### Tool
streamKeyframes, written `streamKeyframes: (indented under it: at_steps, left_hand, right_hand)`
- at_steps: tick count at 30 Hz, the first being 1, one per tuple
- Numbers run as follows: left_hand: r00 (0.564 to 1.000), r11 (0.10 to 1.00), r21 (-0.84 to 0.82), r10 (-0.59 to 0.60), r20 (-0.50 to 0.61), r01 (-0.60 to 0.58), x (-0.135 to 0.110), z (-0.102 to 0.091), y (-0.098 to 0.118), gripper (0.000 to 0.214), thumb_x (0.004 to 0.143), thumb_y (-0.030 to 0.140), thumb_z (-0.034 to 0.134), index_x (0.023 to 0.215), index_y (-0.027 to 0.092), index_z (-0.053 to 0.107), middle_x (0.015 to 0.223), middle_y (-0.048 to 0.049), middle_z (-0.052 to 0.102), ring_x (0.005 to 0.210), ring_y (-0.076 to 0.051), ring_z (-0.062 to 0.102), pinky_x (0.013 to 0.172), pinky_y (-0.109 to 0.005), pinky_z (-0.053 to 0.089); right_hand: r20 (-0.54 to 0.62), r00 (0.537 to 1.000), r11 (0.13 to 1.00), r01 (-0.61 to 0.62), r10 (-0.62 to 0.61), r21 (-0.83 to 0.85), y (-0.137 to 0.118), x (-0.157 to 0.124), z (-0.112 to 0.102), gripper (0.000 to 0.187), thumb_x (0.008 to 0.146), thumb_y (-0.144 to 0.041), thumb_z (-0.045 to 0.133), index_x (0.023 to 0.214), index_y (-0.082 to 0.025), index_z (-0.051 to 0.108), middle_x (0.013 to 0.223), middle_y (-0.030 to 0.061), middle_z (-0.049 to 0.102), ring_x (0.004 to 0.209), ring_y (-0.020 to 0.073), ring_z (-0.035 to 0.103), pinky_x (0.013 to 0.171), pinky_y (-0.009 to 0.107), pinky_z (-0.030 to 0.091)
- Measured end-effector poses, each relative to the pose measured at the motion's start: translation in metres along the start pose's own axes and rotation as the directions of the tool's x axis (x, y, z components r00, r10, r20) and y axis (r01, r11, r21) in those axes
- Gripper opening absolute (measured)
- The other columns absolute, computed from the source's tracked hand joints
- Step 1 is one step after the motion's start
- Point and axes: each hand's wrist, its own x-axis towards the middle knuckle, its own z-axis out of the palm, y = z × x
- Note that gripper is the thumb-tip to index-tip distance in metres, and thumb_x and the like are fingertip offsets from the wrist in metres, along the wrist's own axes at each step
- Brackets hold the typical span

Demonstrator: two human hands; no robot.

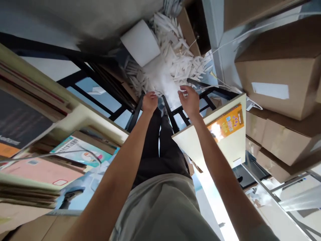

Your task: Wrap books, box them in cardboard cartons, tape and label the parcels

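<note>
My left hand (149,102) is out in front of my legs, its fingers curled together. Whatever they may hold is too small to make out. Level with it, my right hand (190,100) is bent at the fingers, with a gap showing between thumb and forefinger and nothing clear between them. A hazy white patch, perhaps thin plastic film (168,87), shows between and beyond both hands; I cannot tell whether either touches it. Behind lies a heap of white strips (179,63), with a thick white roll (140,43) resting on its left side.
Cardboard boxes (278,77) are stacked at the right. A pale board with an orange packet (227,123) juts out beneath my right forearm. Shelves with flat packages (82,150) stand at the left. Black metal frames (95,100) and a white cord (250,31) are nearby.
</note>
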Motion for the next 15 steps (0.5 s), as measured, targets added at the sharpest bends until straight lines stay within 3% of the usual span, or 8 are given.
streamKeyframes:
  at_steps: [4,8,11,15]
  left_hand:
    - [0.997,0.997,0.034,-0.071,-0.012,0.071,0.024,0.015,-0.012,0.018,0.081,0.009,0.082,0.092,0.021,0.073,0.101,-0.0129,0.078,0.128,-0.036,0.073,0.121,-0.047,0.052]
    - [0.992,0.976,0.179,-0.126,0.003,0.123,0.033,0.022,-0.026,0.021,0.084,0.004,0.08,0.095,0.019,0.071,0.106,-0.0157,0.08,0.132,-0.039,0.073,0.124,-0.051,0.048]
    - [0.987,0.963,0.22,-0.159,-0.008,0.157,0.046,0.033,-0.039,0.021,0.087,0.002,0.081,0.096,0.017,0.07,0.104,-0.0162,0.08,0.131,-0.038,0.073,0.123,-0.051,0.047]
    - [0.977,0.954,0.212,-0.214,-0.021,0.214,0.084,0.057,-0.071,0.022,0.087,0.006,0.085,0.091,0.019,0.067,0.101,-0.0169,0.081,0.129,-0.039,0.075,0.118,-0.051,0.051]
  right_hand:
    - [0.107,0.994,0.971,0.028,-0.003,-0.237,0.029,0.068,0.034,0.033,0.115,-0.037,0.065,0.143,-0.022,0.076,0.142,0.0157,0.079,0.132,0.0337,0.077,0.125,0.054,0.059]
    - [0.182,0.981,0.907,0.011,0.073,-0.421,0.06,0.102,0.058,0.032,0.11,-0.018,0.067,0.14,-0.017,0.075,0.142,0.0173,0.077,0.138,0.0352,0.074,0.128,0.058,0.055]
    - [0.19,0.976,0.913,-0.017,0.103,-0.408,0.087,0.119,0.078,0.029,0.104,-0.015,0.073,0.133,-0.018,0.076,0.132,0.0167,0.079,0.135,0.0361,0.073,0.126,0.06,0.056]
    - [0.204,0.979,0.955,0.046,0.015,-0.292,0.129,0.146,0.11,0.021,0.103,-0.024,0.075,0.124,-0.023,0.078,0.118,0.0151,0.081,0.133,0.0383,0.072,0.123,0.062,0.056]
